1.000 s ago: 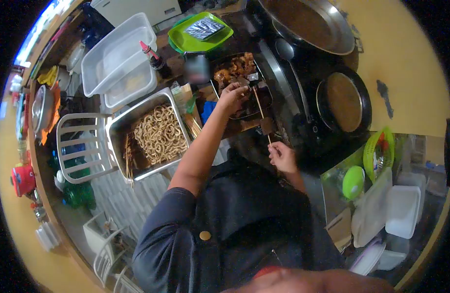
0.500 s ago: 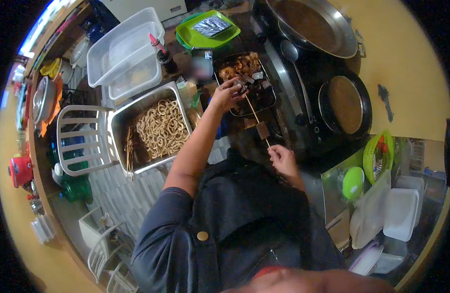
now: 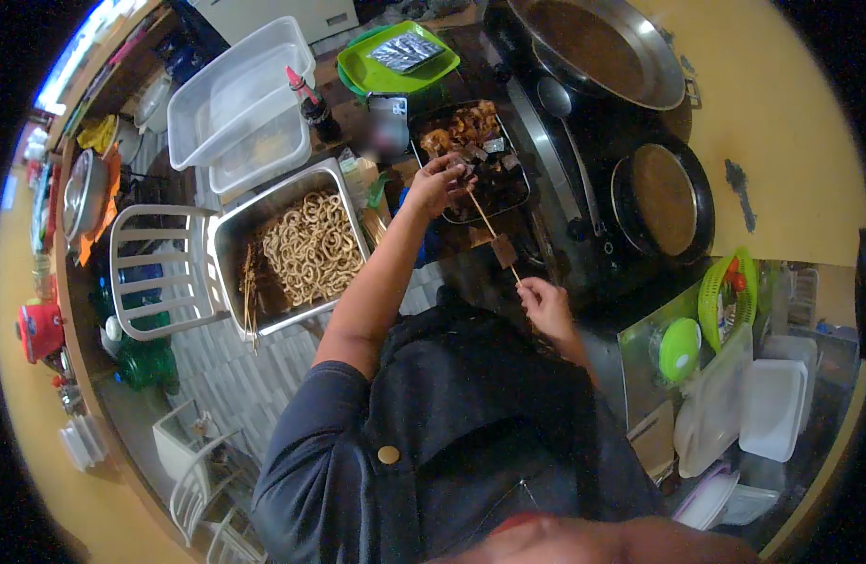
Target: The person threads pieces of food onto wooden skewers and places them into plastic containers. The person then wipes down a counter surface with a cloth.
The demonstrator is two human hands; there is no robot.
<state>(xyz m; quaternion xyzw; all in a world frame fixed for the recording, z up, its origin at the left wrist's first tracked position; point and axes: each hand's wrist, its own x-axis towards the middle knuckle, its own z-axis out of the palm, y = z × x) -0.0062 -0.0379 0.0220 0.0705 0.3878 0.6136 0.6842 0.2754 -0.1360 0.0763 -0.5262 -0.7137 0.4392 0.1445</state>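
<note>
Skewer point(image 3: 494, 231) sat just above frame centre, one brown slab point(image 3: 503, 250) on it. Right hand point(image 3: 547, 308) gripped its lower end; left hand point(image 3: 437, 185) pinched a dark piece point(image 3: 467, 175) at the upper tip, over the tray point(image 3: 510, 209).

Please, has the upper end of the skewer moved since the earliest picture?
Yes. The skewer's upper end has shifted toward the left of the view, judged against the dark tray.
</note>
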